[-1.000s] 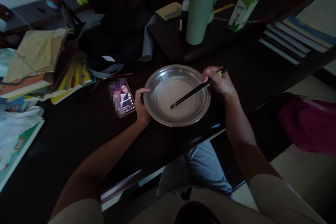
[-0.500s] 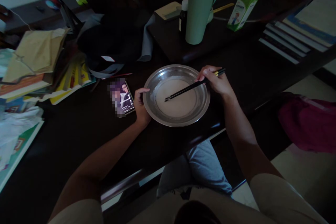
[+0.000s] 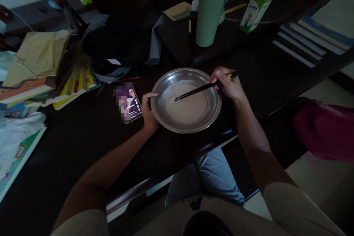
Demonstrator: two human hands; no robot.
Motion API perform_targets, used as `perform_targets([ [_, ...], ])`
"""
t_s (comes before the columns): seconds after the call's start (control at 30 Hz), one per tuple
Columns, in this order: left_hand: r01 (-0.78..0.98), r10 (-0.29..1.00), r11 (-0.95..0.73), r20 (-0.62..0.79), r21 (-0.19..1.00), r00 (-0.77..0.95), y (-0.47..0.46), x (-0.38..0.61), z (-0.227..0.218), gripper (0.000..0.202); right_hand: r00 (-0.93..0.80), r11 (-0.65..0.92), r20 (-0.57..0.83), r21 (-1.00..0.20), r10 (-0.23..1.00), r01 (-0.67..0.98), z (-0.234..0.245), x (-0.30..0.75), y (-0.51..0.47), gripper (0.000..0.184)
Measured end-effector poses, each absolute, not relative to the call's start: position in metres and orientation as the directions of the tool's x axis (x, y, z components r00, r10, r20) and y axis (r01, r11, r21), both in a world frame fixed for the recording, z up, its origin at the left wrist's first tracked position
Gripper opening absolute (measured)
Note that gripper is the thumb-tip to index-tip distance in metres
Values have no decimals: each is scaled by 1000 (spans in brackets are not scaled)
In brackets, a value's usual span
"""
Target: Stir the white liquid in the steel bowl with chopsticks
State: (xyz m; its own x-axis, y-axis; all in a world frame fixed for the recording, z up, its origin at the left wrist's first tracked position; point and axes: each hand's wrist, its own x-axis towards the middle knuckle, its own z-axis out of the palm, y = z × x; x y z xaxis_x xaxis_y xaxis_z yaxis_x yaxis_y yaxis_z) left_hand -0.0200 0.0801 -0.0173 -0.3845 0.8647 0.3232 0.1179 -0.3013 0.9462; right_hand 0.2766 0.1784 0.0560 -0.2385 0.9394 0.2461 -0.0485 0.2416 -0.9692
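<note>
A shallow metal bowl holding a pale batter-like liquid sits on the dark table in front of me. My left hand grips the bowl's left rim, thumb curled over the edge. My right hand is closed on a pair of dark chopsticks at the bowl's right rim. The chopstick tips rest in the liquid toward the upper left of the pool.
A lit phone lies just left of the bowl. A tall green flask, a small dark bottle and a carton stand behind. Book stacks sit right, papers and books left.
The chopstick tips have swept from the lower middle of the liquid up toward its upper left, with my right hand shifting slightly left. The left hand and bowl have stayed put.
</note>
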Motion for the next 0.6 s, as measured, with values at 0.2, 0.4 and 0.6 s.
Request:
perform_targets([
  [0.2,107,863,-310,327,945,-385,79,-18,-14,28,-158,247,272,-956,949,-158,55,283,183,68],
  [0.4,119,863,-314,335,942,-377,80,-19,-18,29,-342,239,263,-965,902,-111,57,282,175,58],
  [0.6,112,863,-312,330,944,-383,80,-20,-19,27,-168,242,258,-964,952,-110,55,280,182,63],
])
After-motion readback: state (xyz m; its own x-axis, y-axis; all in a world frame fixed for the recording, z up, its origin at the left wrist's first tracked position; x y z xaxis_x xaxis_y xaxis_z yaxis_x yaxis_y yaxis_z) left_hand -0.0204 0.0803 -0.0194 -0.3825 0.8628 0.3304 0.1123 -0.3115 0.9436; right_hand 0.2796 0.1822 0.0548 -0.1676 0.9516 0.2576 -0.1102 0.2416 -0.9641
